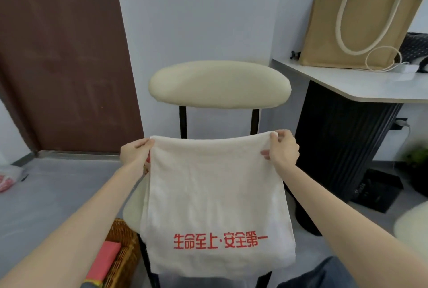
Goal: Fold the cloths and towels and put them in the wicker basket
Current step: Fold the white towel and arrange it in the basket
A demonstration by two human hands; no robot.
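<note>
A white towel (215,195) with red printed characters near its lower edge hangs in front of me, stretched between both hands. My left hand (135,151) pinches its upper left corner and my right hand (282,148) pinches its upper right corner. The towel hides most of the seat of a cream chair (220,83). At the lower left stands the wicker basket (122,253), with a folded pink cloth (104,262) lying inside it.
A white table (361,81) at the right carries a tan tote bag (356,25) and a cable. A dark ribbed cabinet (342,148) stands beneath it. A brown door (60,56) fills the left. A pink-and-white bundle (9,177) lies on the grey floor at far left.
</note>
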